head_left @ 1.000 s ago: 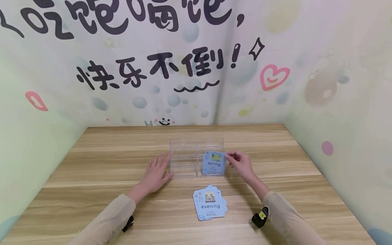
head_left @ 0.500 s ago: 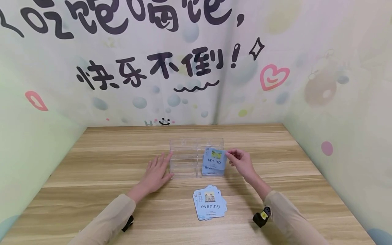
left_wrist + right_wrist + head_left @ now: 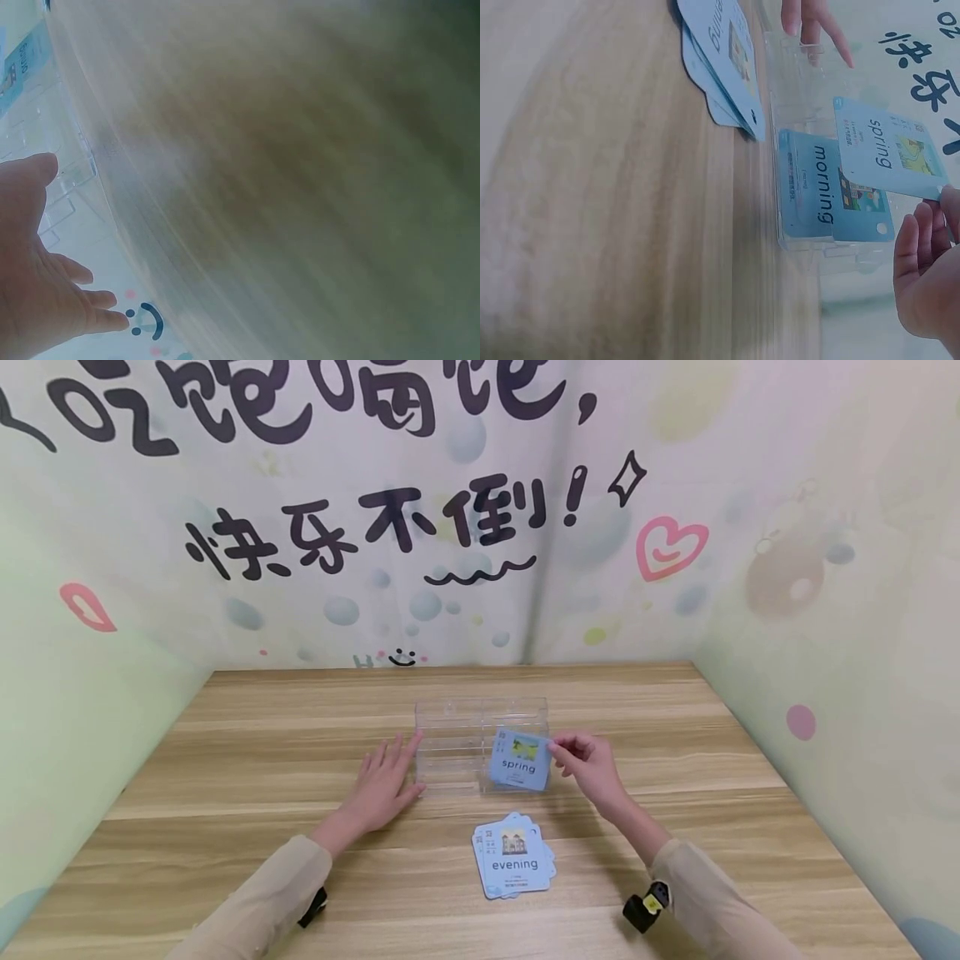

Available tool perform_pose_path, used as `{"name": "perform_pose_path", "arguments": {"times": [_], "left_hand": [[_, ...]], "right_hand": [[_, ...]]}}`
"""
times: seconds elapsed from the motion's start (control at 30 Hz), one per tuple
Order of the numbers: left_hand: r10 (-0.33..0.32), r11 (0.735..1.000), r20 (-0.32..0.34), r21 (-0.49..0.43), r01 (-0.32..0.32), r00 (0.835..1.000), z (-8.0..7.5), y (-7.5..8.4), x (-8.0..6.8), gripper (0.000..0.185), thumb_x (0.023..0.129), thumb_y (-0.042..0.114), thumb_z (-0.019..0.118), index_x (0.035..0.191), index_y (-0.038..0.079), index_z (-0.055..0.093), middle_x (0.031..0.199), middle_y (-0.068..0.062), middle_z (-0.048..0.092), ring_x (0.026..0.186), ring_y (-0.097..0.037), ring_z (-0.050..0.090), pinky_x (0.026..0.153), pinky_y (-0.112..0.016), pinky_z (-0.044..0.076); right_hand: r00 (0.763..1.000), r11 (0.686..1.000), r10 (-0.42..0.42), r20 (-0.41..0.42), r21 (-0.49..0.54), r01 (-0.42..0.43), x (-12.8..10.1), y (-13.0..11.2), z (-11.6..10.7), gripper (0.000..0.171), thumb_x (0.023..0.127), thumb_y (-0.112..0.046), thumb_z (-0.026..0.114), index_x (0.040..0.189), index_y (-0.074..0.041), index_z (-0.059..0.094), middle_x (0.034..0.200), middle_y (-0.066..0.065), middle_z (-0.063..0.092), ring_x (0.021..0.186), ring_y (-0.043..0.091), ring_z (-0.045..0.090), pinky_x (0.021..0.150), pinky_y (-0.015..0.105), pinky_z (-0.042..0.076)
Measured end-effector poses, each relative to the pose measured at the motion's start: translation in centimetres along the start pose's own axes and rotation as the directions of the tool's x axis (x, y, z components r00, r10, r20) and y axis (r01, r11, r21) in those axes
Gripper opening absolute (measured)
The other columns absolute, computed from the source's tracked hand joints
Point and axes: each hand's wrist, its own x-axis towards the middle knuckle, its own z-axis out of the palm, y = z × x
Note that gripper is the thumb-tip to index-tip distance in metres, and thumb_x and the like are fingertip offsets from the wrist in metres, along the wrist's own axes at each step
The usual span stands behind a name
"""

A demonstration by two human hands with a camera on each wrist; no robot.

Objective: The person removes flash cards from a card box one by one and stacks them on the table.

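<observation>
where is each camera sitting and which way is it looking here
Head: worn on the head, looking forward and down at the table; both forearms, left hand and right hand show.
Left wrist: looks past the left hand at the clear organizer; mostly blurred.
Right wrist: looks along the table at the spring card pinched by the right hand's fingers, and the morning card.
Head and right wrist share the spring card, organizer and evening stack.

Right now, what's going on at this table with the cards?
A person's right hand pinches a blue "spring" card over the right side of a clear plastic organizer, where a "morning" card already stands in a slot. The left hand rests flat against the organizer's left side. A small stack topped by an "evening" card lies nearer the person.
</observation>
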Motion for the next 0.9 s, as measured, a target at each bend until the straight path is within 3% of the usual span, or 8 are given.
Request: {"name": "perform_pose_path", "arguments": {"times": [0.9], "left_hand": [[0.011, 1.0, -0.006, 0.007, -0.011, 1.0, 0.1, 0.0, 0.0, 0.076, 0.091, 0.035, 0.053, 0.147, 0.018, 0.005, 0.144, -0.029, 0.02, 0.128, -0.052, 0.017, 0.099, -0.066, 0.015]], "right_hand": [[0.996, 0.999, 0.031, 0.087, 0.037, -0.035, -3.8, 0.0, 0.8, 0.019, 0.084, -0.011, 0.064, 0.093, 0.005, 0.062, 0.079, 0.004, 0.06, 0.069, 0.013, 0.054, 0.058, 0.023, 0.048]]}}
